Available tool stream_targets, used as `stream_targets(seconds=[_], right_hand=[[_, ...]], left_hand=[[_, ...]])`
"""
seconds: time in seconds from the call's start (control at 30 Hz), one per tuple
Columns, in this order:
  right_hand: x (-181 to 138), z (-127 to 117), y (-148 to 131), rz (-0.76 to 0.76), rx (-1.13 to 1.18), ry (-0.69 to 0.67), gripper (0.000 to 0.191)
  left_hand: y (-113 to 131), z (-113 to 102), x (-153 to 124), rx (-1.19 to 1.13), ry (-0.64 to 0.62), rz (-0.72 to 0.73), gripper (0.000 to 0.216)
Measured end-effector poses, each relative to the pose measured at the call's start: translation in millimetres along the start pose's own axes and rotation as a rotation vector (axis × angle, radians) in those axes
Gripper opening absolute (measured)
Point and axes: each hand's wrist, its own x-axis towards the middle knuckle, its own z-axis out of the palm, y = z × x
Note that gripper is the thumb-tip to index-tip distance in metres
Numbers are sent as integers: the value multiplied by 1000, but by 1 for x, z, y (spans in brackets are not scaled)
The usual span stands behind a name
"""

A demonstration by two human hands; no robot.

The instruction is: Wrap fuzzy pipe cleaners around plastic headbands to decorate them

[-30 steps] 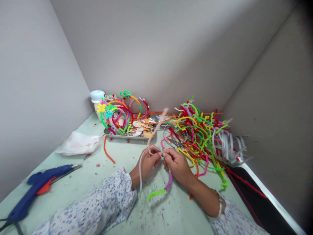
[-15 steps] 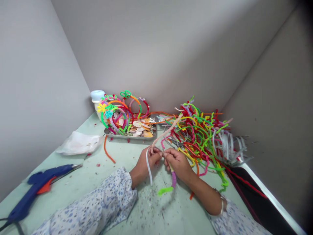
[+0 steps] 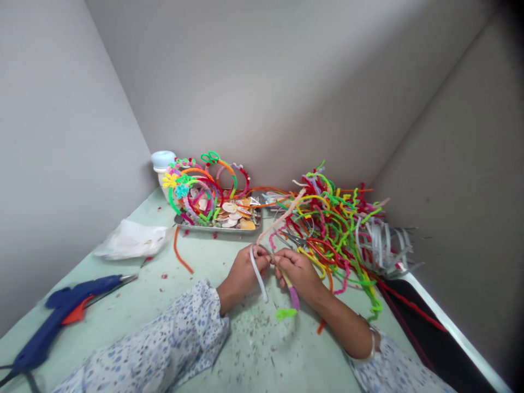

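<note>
In front of me both hands pinch one headband, their fingertips almost meeting. My left hand (image 3: 245, 273) is closed near its middle, and the bare white end of the headband (image 3: 258, 275) hangs in front of that hand. My right hand (image 3: 297, 273) is closed on the part wound with pipe cleaner, whose pale yellow, purple and bright green stretches hang below the fingers. A pale pink pipe cleaner (image 3: 280, 218) runs from between the hands up and away towards the pile. Its near end at the fingertips is partly hidden.
A blue glue gun (image 3: 73, 305) lies at the left, near a white plastic bag (image 3: 133, 239). Finished headbands (image 3: 196, 191) stand in a metal tray (image 3: 213, 228) of shells. A heap of pipe cleaners (image 3: 339, 218), scissors (image 3: 295, 238) and bare white headbands (image 3: 368, 245) fill the right.
The headband has turned in my fingers: its bare white end and its coloured end have both swung to the right. My hands have hardly moved.
</note>
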Motion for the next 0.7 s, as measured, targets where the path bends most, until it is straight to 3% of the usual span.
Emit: stream_targets(seconds=[0.33, 0.7], right_hand=[[2, -2, 2, 25, 60, -29, 19], [3, 0, 3, -29, 12, 94, 19]], left_hand=[[13, 2, -6, -27, -15, -19, 15], [14, 2, -6, -26, 103, 118, 12]])
